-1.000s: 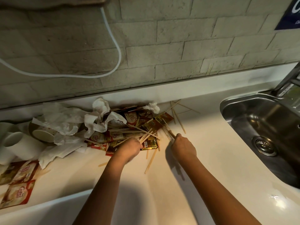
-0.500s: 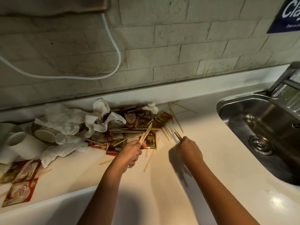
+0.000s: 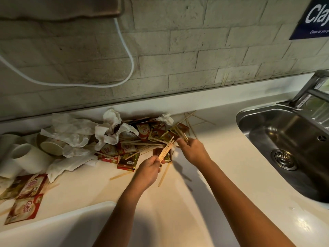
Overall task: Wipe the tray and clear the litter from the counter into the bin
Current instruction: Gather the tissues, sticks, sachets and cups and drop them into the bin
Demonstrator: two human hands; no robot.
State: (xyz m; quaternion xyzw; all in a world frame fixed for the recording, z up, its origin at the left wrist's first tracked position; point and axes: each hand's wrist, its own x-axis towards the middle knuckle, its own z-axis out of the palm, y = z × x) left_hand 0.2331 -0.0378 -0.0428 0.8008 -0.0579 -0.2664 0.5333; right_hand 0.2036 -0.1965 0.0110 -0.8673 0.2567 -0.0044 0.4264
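We see the left hand (image 3: 148, 171) curled round a small bundle of wooden stir sticks (image 3: 165, 151) that fans up and away from its fist, just above the counter (image 3: 222, 175). The right hand (image 3: 194, 150) pinches a few more sticks (image 3: 183, 136) between fingers and thumb at the right edge of the litter heap (image 3: 135, 143) — sachets, sticks and crumpled tissues (image 3: 74, 132) piled against the counter's back edge. Two loose sticks (image 3: 164, 173) lie on the counter beside the left hand. Paper cups (image 3: 51, 146) lie tipped among the tissues toward the left edge, and more sachets (image 3: 25, 207) sit near the front left corner. The steel sink (image 3: 288, 145) is set into the counter's right end — a tap (image 3: 309, 88) stands behind it.
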